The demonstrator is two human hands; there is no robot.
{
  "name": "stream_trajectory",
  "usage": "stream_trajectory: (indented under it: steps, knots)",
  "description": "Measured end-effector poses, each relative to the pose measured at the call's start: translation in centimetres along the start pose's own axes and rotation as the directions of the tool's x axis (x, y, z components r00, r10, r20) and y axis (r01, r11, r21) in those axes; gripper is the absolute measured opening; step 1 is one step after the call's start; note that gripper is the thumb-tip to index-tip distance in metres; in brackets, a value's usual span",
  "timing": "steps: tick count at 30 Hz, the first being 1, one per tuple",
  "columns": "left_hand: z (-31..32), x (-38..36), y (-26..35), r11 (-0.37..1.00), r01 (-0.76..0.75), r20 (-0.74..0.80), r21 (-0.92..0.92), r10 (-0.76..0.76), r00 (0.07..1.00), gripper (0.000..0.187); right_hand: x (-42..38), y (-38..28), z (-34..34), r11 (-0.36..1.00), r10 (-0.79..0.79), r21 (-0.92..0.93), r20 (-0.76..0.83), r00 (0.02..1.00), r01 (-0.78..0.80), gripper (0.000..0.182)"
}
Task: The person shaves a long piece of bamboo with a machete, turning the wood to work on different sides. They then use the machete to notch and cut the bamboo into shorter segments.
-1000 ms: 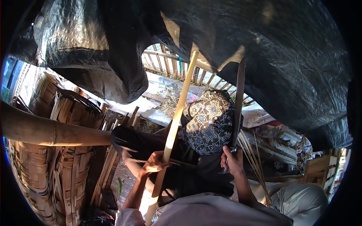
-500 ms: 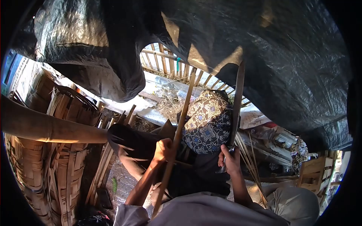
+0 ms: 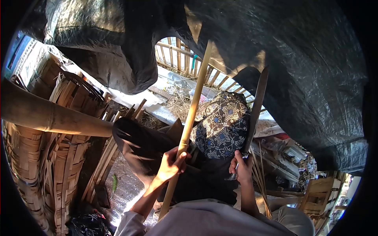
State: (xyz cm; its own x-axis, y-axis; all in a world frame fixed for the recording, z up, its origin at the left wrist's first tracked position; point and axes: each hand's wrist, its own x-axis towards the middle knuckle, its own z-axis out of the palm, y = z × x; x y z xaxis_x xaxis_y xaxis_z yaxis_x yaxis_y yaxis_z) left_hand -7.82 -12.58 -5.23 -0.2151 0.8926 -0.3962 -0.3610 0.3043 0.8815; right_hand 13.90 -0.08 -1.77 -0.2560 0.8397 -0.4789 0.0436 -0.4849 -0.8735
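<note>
My left hand (image 3: pixel 172 164) is closed round a long split bamboo strip (image 3: pixel 193 110), which leans up and away from my lap. In my right hand (image 3: pixel 241 167) is the handle of a machete (image 3: pixel 258 104), its long blade pointing upward. The blade and the bamboo are apart, one on each side of a rounded bundle of patterned cloth (image 3: pixel 223 126). What lies under that cloth is hidden. My dark-clothed leg (image 3: pixel 136 147) is bent at the left.
Woven bamboo baskets (image 3: pixel 73 153) stand at the left, with a thick bamboo pole (image 3: pixel 51 118) crossing in front. Dark plastic sheeting (image 3: pixel 311 67) hangs overhead. Thin strips (image 3: pixel 262 177) lie beside my right hand. A slatted bamboo fence (image 3: pixel 173 55) stands beyond.
The bamboo strip has turned to show a broader, lighter face, and its tip reaches higher. My left hand's grip has shifted round it. The machete stays raised, tilted slightly more to the right.
</note>
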Motion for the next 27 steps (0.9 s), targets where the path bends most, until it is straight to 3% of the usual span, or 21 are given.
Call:
stream_trajectory:
  steps: [2, 4, 6, 8, 10, 11, 16, 18, 19, 20, 22, 23, 24, 26, 27]
  knots:
    - [1.1, -1.0, 0.6, 0.954, -0.126, -0.022, -0.273, 0.125, 0.992, 0.030, 0.0, -0.2, 0.1, 1.000, -0.001, -0.011, -0.004, 1.000, 0.001, 0.027]
    - [1.1, -1.2, 1.1, 0.925, -0.090, 0.179, -0.370, 0.166, 0.970, 0.037, -0.3, 0.0, 0.0, 1.000, 0.001, -0.023, -0.019, 1.000, -0.001, 0.027]
    - [2.0, -0.2, 1.0, 0.919, -0.038, 0.280, -0.392, 0.159, 0.947, 0.039, -0.3, 0.2, -0.2, 0.995, 0.025, 0.092, 0.000, 1.000, -0.025, 0.028]
    - [3.2, 1.5, 0.4, 0.954, -0.035, 0.282, -0.299, 0.123, 0.952, 0.041, 0.1, 1.6, -1.3, 0.993, 0.013, 0.120, 0.020, 1.000, -0.015, 0.029]
    - [3.7, 3.3, -0.4, 0.990, 0.061, 0.296, -0.126, -0.021, 0.955, 0.042, -0.1, 2.3, -1.8, 0.965, -0.038, 0.260, 0.041, 0.998, 0.027, 0.030]
    - [3.2, 3.0, 0.3, 0.980, 0.195, 0.285, -0.045, -0.174, 0.943, 0.041, -0.1, 2.6, -2.1, 0.965, -0.064, 0.257, 0.042, 0.997, 0.051, 0.031]
    - [2.0, 2.0, 1.2, 0.989, 0.121, 0.262, 0.081, -0.138, 0.955, 0.038, -0.3, 2.5, -2.4, 0.950, -0.007, 0.312, -0.049, 0.999, 0.022, 0.031]
    - [1.9, 2.0, 0.9, 0.998, 0.053, 0.294, -0.031, -0.042, 0.955, 0.032, 0.1, 2.5, -2.2, 0.941, 0.025, 0.337, -0.069, 0.997, -0.001, 0.031]
    - [1.9, 2.8, 0.6, 0.973, 0.034, 0.322, -0.229, 0.043, 0.946, 0.019, 0.2, 2.5, -2.3, 0.937, 0.054, 0.349, -0.073, 0.996, -0.026, 0.032]
    - [2.3, 3.4, 0.4, 0.922, -0.015, 0.224, -0.386, 0.109, 0.968, 0.021, 0.2, 2.4, -2.4, 0.931, 0.083, 0.361, -0.076, 0.994, -0.050, 0.032]
    - [2.1, 5.0, 1.1, 0.931, -0.091, 0.199, -0.352, 0.170, 0.965, 0.022, 0.1, 2.3, -2.6, 0.941, 0.047, 0.338, -0.044, 0.998, -0.030, 0.030]
    - [1.9, 6.2, 1.5, 0.959, -0.111, 0.281, -0.261, 0.186, 0.941, 0.018, 0.1, 2.3, -2.8, 0.948, 0.015, 0.317, -0.011, 1.000, -0.011, 0.029]
    - [2.4, 7.0, 2.0, 0.982, -0.166, 0.214, -0.088, 0.182, 0.960, 0.014, 0.2, 2.1, -2.9, 0.949, 0.011, 0.316, -0.009, 1.000, -0.008, 0.029]
    - [2.9, 7.7, 2.4, 0.998, -0.066, 0.266, 0.003, 0.063, 0.962, 0.024, 0.0, 1.5, -3.2, 0.987, -0.155, 0.063, 0.054, 0.987, 0.151, 0.033]
    - [4.1, 7.6, 2.4, 0.995, -0.063, 0.210, -0.077, 0.078, 0.975, 0.030, -0.2, 0.4, -3.2, 0.976, -0.208, 0.085, 0.080, 0.975, 0.201, 0.024]
